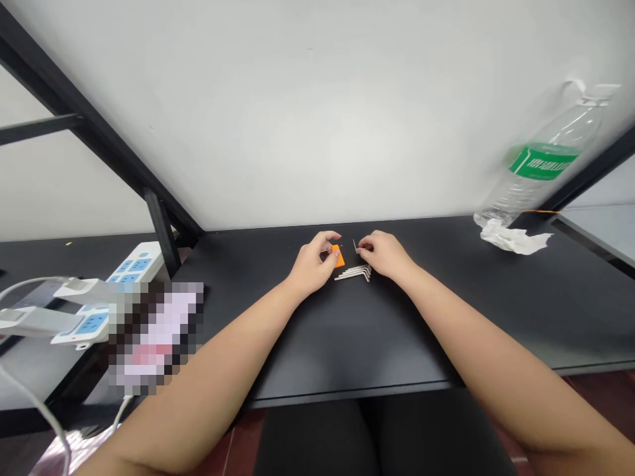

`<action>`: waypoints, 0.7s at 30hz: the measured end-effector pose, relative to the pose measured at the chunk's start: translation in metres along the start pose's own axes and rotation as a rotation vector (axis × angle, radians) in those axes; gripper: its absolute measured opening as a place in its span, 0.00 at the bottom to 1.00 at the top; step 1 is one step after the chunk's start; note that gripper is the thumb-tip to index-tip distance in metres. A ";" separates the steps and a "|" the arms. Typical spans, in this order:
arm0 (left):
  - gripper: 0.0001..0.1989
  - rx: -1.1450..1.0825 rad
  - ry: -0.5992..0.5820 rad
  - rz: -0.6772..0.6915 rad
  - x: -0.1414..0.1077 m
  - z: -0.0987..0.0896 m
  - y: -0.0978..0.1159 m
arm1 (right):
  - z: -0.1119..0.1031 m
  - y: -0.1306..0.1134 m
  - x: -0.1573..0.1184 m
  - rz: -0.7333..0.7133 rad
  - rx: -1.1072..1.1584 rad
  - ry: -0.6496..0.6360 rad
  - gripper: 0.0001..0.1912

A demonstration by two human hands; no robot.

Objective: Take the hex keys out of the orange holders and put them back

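Note:
My left hand (pixel 316 263) is closed on a small orange holder (pixel 339 256) at the middle of the black table, with a thin metal piece by its top. Just to the right, my right hand (pixel 383 254) pinches a small thin hex key (pixel 354 245) between thumb and fingers. Several silver L-shaped hex keys (pixel 353 272) lie side by side on the table, just below and between the hands.
The black table (pixel 347 344) meets a pale wall. At the right stand a large clear bottle (pixel 546 162) with a green label and a crumpled white tissue (pixel 514 238). On the left are a white power strip (pixel 136 264) with plugs and a pixelated flat object (pixel 161 330).

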State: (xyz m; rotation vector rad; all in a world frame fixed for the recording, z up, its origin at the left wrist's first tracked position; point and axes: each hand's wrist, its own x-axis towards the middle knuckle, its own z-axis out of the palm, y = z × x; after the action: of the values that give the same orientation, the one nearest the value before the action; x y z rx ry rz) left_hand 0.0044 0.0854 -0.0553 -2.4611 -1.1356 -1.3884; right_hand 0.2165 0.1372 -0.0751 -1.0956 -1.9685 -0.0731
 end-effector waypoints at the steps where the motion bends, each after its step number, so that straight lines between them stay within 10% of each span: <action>1: 0.14 0.002 -0.001 -0.001 0.000 0.000 0.000 | 0.001 -0.002 0.001 -0.009 -0.036 -0.015 0.09; 21: 0.14 -0.047 0.001 -0.018 0.001 0.002 -0.002 | -0.020 0.010 -0.001 -0.123 -0.126 -0.188 0.04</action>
State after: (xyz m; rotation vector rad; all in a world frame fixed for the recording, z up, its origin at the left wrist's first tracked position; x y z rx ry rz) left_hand 0.0052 0.0882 -0.0557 -2.4879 -1.1409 -1.4378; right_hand 0.2368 0.1344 -0.0667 -1.0936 -2.2254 -0.1676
